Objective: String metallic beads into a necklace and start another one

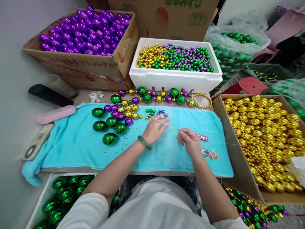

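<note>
Right hand (188, 140), nearer, pinches the string (172, 127) thumb to finger, and it runs to the left hand (154, 128), fingers loosely parted, grip impossible to tell. Just beyond on the towel (78, 140) sit green beads (151, 110); a stray knuckle could scatter them.

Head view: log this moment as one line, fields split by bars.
left hand: at string, grip unclear | right hand: pinching string | small beads: on towel, beyond left hand
</note>
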`<state>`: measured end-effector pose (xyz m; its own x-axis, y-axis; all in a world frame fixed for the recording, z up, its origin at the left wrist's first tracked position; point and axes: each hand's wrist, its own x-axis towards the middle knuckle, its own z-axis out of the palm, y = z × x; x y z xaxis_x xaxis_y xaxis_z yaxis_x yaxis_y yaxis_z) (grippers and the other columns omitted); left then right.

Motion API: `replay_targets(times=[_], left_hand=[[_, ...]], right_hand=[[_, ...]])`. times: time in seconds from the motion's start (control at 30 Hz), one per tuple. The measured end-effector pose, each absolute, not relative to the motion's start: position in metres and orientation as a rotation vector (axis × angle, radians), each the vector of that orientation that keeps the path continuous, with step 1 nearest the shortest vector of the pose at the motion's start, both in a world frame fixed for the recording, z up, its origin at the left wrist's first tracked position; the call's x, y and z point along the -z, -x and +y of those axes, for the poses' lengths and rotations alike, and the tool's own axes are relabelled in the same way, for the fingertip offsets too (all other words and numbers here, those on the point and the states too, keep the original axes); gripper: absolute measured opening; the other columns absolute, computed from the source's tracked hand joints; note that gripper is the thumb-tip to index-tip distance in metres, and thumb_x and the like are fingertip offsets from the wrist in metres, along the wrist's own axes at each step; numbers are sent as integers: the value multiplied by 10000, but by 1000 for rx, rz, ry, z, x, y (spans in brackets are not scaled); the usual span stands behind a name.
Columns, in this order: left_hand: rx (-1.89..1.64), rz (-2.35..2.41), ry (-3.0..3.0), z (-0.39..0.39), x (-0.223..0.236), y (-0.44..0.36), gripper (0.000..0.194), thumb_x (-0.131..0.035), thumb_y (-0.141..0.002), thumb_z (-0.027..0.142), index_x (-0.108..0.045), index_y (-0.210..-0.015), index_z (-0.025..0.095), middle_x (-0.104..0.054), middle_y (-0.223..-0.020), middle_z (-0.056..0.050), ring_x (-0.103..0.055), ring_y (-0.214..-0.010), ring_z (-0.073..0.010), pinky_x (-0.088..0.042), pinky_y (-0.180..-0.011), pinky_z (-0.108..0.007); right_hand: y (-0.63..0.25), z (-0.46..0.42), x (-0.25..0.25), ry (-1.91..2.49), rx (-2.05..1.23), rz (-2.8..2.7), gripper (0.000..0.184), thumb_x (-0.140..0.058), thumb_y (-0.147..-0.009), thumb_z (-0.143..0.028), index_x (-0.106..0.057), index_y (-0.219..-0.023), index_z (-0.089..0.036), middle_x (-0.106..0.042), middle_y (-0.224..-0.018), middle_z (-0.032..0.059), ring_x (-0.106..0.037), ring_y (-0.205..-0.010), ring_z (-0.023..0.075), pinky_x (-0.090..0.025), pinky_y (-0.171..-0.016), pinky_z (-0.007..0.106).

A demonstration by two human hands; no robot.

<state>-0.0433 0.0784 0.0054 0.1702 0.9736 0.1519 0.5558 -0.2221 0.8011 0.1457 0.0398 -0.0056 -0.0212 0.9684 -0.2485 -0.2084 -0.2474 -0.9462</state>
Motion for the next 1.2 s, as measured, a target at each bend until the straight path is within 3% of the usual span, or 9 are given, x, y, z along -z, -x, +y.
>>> replay_targets(times=[0.1, 0.2, 0.4, 0.63, 0.77, 0.87, 0.97, 1.07, 1.2], left_hand=[[-653, 1857, -2025, 116, 2, 76, 300, -477, -904, 222, -731, -1054, 169, -659, -1085, -147, -583, -1070, -291, -416, -1000, -432], [-270, 2012, -2052, 149, 15, 97, 317, -471, -885, 222, -729, -1043, 124, -656, -1069, -192, -600, -1037, -329, -447, -947, -443], [-175, 1987, -2051, 169, 31, 103, 323, -544, -838, 251, -715, -1086, 135, -660, -1107, -194, -618, -1026, -334, -470, -922, -427], [-443, 1935, -1876, 164, 32, 100, 281, -572, -802, 179, -724, -1035, 143, -659, -1117, -173, -607, -1052, -335, -444, -962, -450], [-559, 1963, -1807, 157, 30, 102, 278, -616, -781, 172, -711, -1042, 167, -675, -1099, -130, -609, -1060, -280, -442, -993, -404], [-889, 1820, -1392, 143, 21, 101, 224, -618, -801, 200, -701, -1003, 149, -695, -946, -91, -652, -900, -209, -513, -881, -356], [-1186, 1328, -716, 125, 7, 98, 162, -617, -815, 169, -697, -946, 120, -682, -814, -57, -654, -751, -129, -537, -730, -252], [-1232, 1052, -417, 108, -3, 95, 128, -602, -831, 111, -704, -907, 101, -690, -815, -61, -642, -693, -82, -521, -642, -175], [-1258, 995, -308, 97, -6, 94, 152, -561, -864, 82, -707, -900, 94, -696, -818, -60, -642, -671, -71, -516, -596, -153]], right_hand=[[-158, 39, 7, 1265, -1492, -871, 232, -709, -708, -395, -633, -791, -192, -604, -525, -17, -459, -399, 91, -279, -358, 201], [-167, 36, 11, 1283, -1575, -785, 268, -703, -695, -418, -597, -798, -193, -592, -502, -24, -433, -380, 84, -252, -361, 190], [-174, 28, 19, 1326, -1591, -693, 309, -702, -688, -440, -560, -822, -200, -597, -524, -23, -442, -396, 88, -245, -374, 184], [-171, 30, 25, 1308, -1577, -741, 303, -703, -704, -436, -568, -832, -196, -600, -531, -25, -443, -398, 89, -257, -374, 193], [-168, 28, 24, 1314, -1535, -812, 273, -700, -723, -425, -589, -828, -199, -604, -538, -18, -451, -407, 98, -245, -373, 203], [-163, 23, 21, 1322, -1497, -849, 232, -691, -731, -404, -608, -805, -200, -604, -542, -11, -457, -422, 102, -271, -389, 215], [-156, 18, 17, 1324, -1464, -894, 205, -681, -734, -394, -622, -773, -201, -601, -532, -2, -449, -424, 105, -279, -395, 229], [-148, 14, 12, 1316, -1434, -941, 179, -675, -736, -378, -630, -751, -204, -600, -523, 1, -446, -425, 109, -287, -399, 240], [-140, 13, 6, 1306, -1406, -984, 165, -667, -737, -369, -637, -752, -208, -600, -517, -3, -441, -423, 110, -300, -404, 247]])
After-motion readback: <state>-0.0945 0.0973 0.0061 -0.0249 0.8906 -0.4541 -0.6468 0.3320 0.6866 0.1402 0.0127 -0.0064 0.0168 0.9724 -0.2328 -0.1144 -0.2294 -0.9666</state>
